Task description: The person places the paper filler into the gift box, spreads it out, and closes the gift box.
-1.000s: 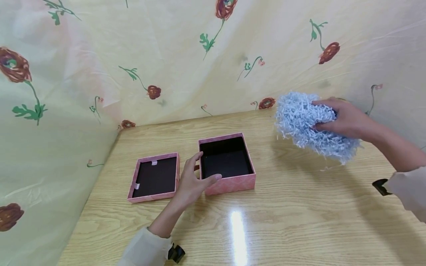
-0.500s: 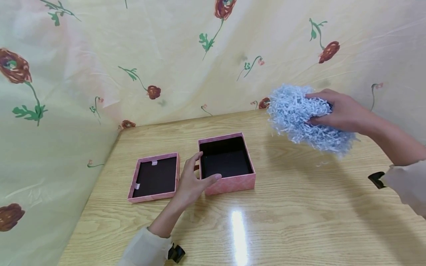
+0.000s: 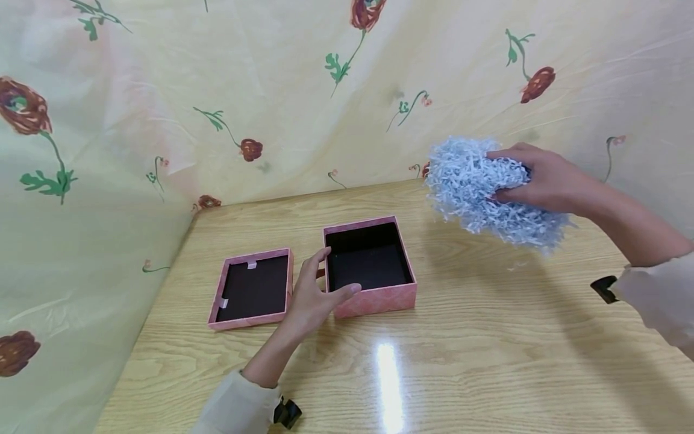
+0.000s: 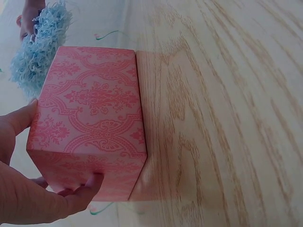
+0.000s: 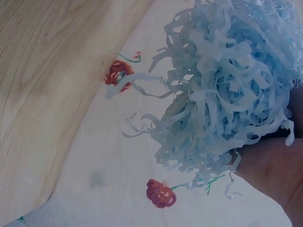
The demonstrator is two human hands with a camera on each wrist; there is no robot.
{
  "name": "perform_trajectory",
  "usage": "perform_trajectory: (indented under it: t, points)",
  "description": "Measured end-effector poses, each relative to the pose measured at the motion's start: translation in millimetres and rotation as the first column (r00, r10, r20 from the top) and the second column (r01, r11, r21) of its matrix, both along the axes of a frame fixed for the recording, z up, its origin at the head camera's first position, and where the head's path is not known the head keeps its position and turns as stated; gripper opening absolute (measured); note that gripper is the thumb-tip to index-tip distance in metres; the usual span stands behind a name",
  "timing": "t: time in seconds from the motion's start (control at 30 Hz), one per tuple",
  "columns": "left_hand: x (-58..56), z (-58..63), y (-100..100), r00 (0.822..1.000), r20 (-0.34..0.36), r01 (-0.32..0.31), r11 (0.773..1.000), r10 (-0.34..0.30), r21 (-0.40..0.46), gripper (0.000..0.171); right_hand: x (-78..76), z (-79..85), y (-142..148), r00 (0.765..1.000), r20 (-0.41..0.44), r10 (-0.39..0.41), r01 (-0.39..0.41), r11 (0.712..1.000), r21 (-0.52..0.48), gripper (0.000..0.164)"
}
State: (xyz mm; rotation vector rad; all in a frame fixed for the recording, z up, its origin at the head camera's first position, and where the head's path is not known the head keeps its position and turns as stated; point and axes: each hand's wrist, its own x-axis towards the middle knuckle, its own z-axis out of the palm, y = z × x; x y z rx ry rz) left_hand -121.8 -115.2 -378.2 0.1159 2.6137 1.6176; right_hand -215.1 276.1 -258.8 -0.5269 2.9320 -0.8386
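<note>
We wear a pale cream garment, its left sleeve point(image 3: 230, 405) and right sleeve point(image 3: 662, 301) plain and unpatterned to our eyes. Both sleeves begin well back from the fingers, leaving a bare stretch of wrist between cuff and hand. Our left hand point(image 3: 308, 304) and right hand point(image 3: 552, 181) are ungloved. The left cuff has a fairly smooth edge; the right one looks looser, with soft folds and a greyer, shaded side farther from the fingertips. On each wrist, behind the thumb, a small black piece juts out from the cuff: the left fitting point(image 3: 287, 413) is blocky, the right fitting point(image 3: 603, 289) angular and wedge-like. We cannot make out their finer detail.
</note>
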Motion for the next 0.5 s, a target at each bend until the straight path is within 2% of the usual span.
perform_trajectory:
  t: [0.5]
  points:
    - [1.0, 1.9, 0.3, 1.000, -0.020, 0.010, 1.000, -0.010, 0.005, 0.090, -0.8, 0.6, -12.6, 0.999, -0.015, 0.033, -0.033, 0.999, -0.027, 0.074]
